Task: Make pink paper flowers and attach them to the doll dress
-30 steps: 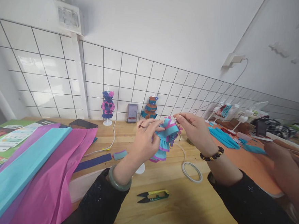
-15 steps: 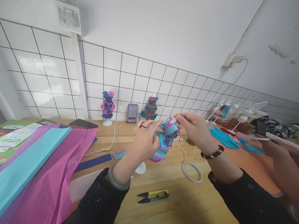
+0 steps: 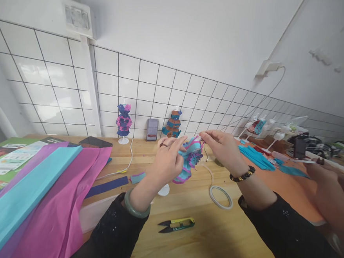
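Observation:
A small ruffled blue paper dress (image 3: pixel 191 156) with pink-purple edging sits tilted on a miniature white dress form, whose round base (image 3: pixel 164 190) shows beneath my left wrist. My left hand (image 3: pixel 168 160) grips the dress from its left side, with the index finger stretched along the upper edge. At the top of the dress, the thumb and forefinger of my right hand (image 3: pixel 222 148) are pinched together on its edge. Whatever small piece lies between those fingertips is hard to make out. Yellow-and-green thread snips (image 3: pixel 177 225) lie on the wood below both hands.
Crepe paper sheets (image 3: pixel 63 200) cover the left side. A roll of white tape (image 3: pixel 220 197) lies right of centre. Two dressed forms, one blue-and-pink (image 3: pixel 124 119) and one brown-and-teal (image 3: pixel 173 123), flank a phone (image 3: pixel 152 130) by the wall. Another person's hand (image 3: pixel 327 179) is at right.
The dress has turned and shifted slightly, its base moving a little right. My right hand has moved slightly left, and my left index finger is raised a bit more.

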`<state>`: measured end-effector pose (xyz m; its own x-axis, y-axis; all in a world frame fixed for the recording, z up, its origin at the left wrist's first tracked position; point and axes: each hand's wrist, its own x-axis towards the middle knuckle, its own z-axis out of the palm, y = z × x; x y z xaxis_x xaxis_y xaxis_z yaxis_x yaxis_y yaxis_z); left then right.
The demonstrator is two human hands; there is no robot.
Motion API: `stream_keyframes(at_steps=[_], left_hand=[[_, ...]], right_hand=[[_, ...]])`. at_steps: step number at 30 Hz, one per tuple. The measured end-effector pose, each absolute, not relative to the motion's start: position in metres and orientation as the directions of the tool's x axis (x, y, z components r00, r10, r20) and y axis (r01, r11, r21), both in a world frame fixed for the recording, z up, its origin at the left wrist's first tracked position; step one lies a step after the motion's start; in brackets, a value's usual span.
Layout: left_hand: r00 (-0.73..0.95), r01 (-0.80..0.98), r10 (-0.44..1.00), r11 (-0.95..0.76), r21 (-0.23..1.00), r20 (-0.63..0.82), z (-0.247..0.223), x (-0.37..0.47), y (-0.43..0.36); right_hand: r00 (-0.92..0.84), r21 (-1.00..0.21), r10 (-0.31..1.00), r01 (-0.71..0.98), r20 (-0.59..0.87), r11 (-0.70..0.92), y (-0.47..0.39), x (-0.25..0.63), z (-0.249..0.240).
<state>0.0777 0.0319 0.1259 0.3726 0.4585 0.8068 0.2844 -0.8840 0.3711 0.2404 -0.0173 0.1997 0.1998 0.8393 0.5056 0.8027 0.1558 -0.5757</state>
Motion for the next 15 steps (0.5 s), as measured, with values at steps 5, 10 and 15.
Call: stream_keyframes(at_steps=[5,10,15], left_hand=[[0.416,0.287,0.478,-0.876,0.386,0.774,0.1257,0.0784,0.0323],[0.424,0.291,0.484,-0.873,0.391,0.765,0.1255,0.0786,0.0337],[0.417,0.302,0.505,-0.861,0.409,0.756,0.1245,0.0789,0.0356]], right_hand=[[0.209,-0.58,0.84,0.801,0.5,0.146,-0.0172,0.2386,0.1992],[0.208,-0.58,0.845,0.802,0.492,0.14,-0.0164,0.2376,0.1976],[0.212,-0.578,0.844,0.804,0.493,0.136,-0.0158,0.2374,0.1973]])
